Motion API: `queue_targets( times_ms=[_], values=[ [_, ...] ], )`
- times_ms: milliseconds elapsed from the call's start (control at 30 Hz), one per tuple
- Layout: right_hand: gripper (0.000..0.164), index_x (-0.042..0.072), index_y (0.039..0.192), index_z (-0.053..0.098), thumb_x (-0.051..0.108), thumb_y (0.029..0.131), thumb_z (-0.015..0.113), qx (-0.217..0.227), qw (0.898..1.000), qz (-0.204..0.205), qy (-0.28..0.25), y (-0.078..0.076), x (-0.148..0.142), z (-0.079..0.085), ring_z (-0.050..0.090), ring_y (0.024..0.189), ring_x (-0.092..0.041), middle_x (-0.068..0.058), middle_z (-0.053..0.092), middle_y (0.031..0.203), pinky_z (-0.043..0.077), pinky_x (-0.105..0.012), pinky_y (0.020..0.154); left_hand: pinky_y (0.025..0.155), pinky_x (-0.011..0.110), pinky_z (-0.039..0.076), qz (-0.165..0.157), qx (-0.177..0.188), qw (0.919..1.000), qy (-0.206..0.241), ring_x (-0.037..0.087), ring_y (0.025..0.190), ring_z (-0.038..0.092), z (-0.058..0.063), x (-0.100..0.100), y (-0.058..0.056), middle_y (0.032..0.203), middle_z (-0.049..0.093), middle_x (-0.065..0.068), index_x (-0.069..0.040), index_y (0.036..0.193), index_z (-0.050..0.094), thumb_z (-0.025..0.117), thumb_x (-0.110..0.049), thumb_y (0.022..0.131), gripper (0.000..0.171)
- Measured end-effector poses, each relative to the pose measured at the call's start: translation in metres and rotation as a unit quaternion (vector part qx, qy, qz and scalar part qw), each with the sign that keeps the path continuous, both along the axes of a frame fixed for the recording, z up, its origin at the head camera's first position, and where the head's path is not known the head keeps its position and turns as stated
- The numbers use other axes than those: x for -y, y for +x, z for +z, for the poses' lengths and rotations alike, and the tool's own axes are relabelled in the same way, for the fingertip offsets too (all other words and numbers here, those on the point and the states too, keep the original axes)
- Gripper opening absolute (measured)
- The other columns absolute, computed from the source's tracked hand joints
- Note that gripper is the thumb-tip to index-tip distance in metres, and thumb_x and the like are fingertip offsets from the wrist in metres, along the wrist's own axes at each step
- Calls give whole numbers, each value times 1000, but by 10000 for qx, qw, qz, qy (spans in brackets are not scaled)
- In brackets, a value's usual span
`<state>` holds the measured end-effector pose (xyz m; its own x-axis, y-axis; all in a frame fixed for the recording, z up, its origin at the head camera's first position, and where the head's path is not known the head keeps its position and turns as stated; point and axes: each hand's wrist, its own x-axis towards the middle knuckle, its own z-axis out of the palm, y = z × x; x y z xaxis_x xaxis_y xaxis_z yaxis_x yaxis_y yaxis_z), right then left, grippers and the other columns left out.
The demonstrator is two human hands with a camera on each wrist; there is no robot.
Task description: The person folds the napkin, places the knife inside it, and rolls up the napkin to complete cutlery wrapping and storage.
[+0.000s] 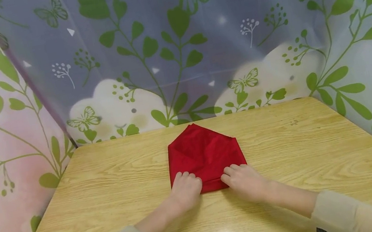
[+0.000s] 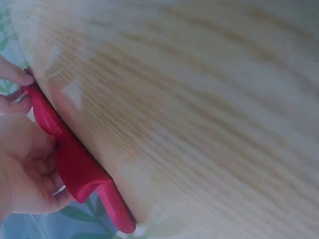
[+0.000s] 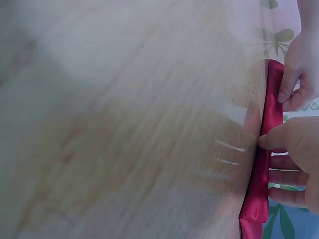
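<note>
A red cloth point(image 1: 203, 149) lies folded on the wooden table, with a pointed far end and slanting upper sides. A narrow folded band point(image 1: 214, 185) runs along its near edge. My left hand point(image 1: 186, 190) grips the left part of that edge with curled fingers. At the right part, my right hand point(image 1: 246, 181) pinches the same edge. In the left wrist view the cloth point(image 2: 75, 159) bulges up in a low fold beside the left hand point(image 2: 25, 159). From the right wrist, the right hand's point(image 3: 299, 154) thumb shows at the cloth's near side, close to the tabletop.
The wooden table point(image 1: 118, 175) stretches to both sides of the cloth. Behind it hangs a printed curtain point(image 1: 170, 65) with leaves and butterflies, and similar fabric covers the left and right sides. A bright light reflection lies on the near tabletop.
</note>
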<state>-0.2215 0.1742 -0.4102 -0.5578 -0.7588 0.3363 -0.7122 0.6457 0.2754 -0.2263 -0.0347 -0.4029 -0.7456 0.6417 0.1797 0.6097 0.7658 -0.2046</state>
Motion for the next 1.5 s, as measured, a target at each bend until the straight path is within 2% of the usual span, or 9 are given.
queue_targets(
  times_ms=[167,300,433,567,700,833,1033,1267,1500],
  values=[
    [19,10,67,50,1,68,67,68,9999,140,-10,-3,0,1,41,54,-14,1,44,63,33,-22,46,63,31,33,135,-9,9998,-116,17,62,47,0,-1,-2,57,47,0,-14,58,51,62,-9,74,20],
    [18,10,67,52,2,70,67,216,9996,160,119,-4,0,2,41,52,-13,1,44,62,32,-21,45,64,32,33,179,-79,9998,-79,17,61,48,-1,-2,-3,56,50,-1,-14,64,54,64,-11,75,15],
    [15,10,68,54,3,72,67,218,9994,155,214,-5,1,1,42,52,-13,1,45,63,32,-21,44,63,31,32,20,-407,9991,-108,16,58,48,-2,-2,-2,55,51,-1,-14,68,54,66,-13,73,13],
    [15,10,68,55,3,71,67,180,9995,190,201,-6,1,1,41,51,-13,1,45,61,31,-21,43,60,29,31,-270,-870,9957,-193,14,53,43,-3,-1,-2,51,47,-2,-15,61,51,66,-11,72,19],
    [17,11,66,53,3,71,66,145,9994,265,191,-8,0,2,42,51,-13,2,43,60,30,-21,43,59,28,31,-393,-1120,9925,-291,15,57,43,-3,-1,-1,55,47,-1,-15,56,50,66,-11,71,22],
    [19,12,65,51,1,73,64,216,9992,281,185,-9,0,2,43,51,-13,2,43,59,30,-22,43,60,28,32,-441,-1017,9930,-408,16,62,43,-2,0,2,60,46,0,-14,53,50,65,-14,73,25],
    [17,12,67,52,1,74,63,325,9991,211,153,-10,0,2,45,52,-14,2,45,60,32,-23,43,54,26,29,-498,-965,9939,-185,14,53,39,-3,2,7,54,39,-1,-14,53,41,62,-13,73,29],
    [15,9,75,54,0,76,66,719,9971,161,172,-9,-1,3,48,60,-14,0,50,66,40,-23,54,45,22,29,-568,-1004,9933,-90,15,51,42,-10,2,7,56,42,1,-12,58,45,65,-9,71,24],
    [18,8,81,55,-3,73,67,910,9959,-19,0,-10,0,3,49,63,-16,-2,52,70,42,-26,58,45,22,32,-455,-644,9968,-144,14,53,42,-8,1,7,58,42,2,-11,61,47,67,-8,73,22]
  ],
)
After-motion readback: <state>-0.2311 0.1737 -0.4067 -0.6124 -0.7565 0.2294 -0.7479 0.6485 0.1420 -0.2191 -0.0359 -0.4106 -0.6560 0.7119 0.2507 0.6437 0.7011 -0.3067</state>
